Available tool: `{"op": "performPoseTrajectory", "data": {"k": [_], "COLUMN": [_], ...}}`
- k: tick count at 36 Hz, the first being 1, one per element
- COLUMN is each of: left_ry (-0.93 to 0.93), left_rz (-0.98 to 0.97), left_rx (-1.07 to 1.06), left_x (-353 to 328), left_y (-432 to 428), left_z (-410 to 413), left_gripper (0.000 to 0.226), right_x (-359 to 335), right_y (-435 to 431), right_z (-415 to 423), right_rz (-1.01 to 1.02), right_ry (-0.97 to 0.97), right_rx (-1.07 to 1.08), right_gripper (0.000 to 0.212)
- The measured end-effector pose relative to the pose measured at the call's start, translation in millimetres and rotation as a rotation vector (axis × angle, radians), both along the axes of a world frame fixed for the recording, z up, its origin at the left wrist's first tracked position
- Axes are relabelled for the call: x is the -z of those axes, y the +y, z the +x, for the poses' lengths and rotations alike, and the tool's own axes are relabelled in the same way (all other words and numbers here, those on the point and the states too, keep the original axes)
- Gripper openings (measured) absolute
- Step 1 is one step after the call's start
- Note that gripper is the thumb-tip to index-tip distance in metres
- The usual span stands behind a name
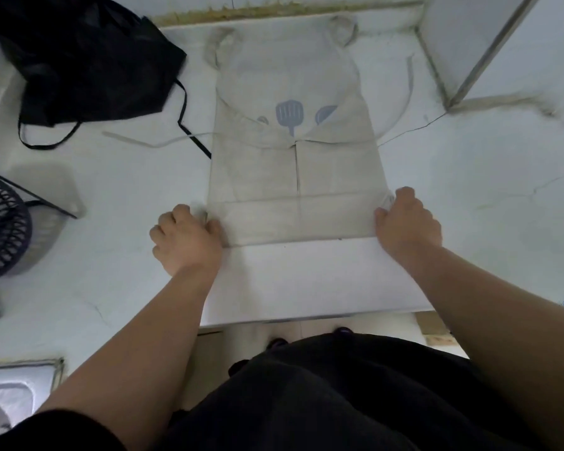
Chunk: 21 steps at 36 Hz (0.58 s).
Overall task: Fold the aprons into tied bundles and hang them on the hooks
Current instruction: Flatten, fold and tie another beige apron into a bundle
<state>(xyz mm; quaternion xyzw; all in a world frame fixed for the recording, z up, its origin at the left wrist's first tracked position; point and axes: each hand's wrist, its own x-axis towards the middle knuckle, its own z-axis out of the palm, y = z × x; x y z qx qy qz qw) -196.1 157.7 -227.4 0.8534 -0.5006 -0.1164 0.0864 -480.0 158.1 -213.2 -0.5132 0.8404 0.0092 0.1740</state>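
A beige apron [290, 164] with a blue spatula print lies flat on the white table [469, 190], its two sides folded inward to meet along the middle. Its bottom edge is turned up into a narrow band nearest me. My left hand [184, 237] grips the left end of that band with curled fingers. My right hand [406, 219] grips the right end the same way. The apron's pale ties [150, 141] trail out to the left and loop out to the right. A black apron [88, 60] sits crumpled at the table's far left, its black straps hanging loose.
A dark desk fan [0, 229] stands at the left edge. A metal frame leg [437, 70] rises at the far right, with frayed cloth at its foot. The table's front edge runs just before my body. No hooks are in view.
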Motion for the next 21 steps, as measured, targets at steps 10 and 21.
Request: {"op": "performPoseTrajectory", "data": {"k": [10,21], "left_ry": [-0.067,-0.097], "left_rz": [0.281,0.315], "left_rx": [0.959,0.778], "left_x": [6.4,9.3], "left_y": [-4.9,-12.6], "left_z": [-72.6,-9.3], "left_gripper": [0.063,0.096], "right_x": [13.5,10.3], "right_y": [-7.6,-9.1], "right_z": [41.4,3.5], "right_rz": [0.069,0.160], "right_ry": [0.006,-0.036], "right_rx": [-0.751,-0.638], "right_gripper": [0.055,0.108]}}
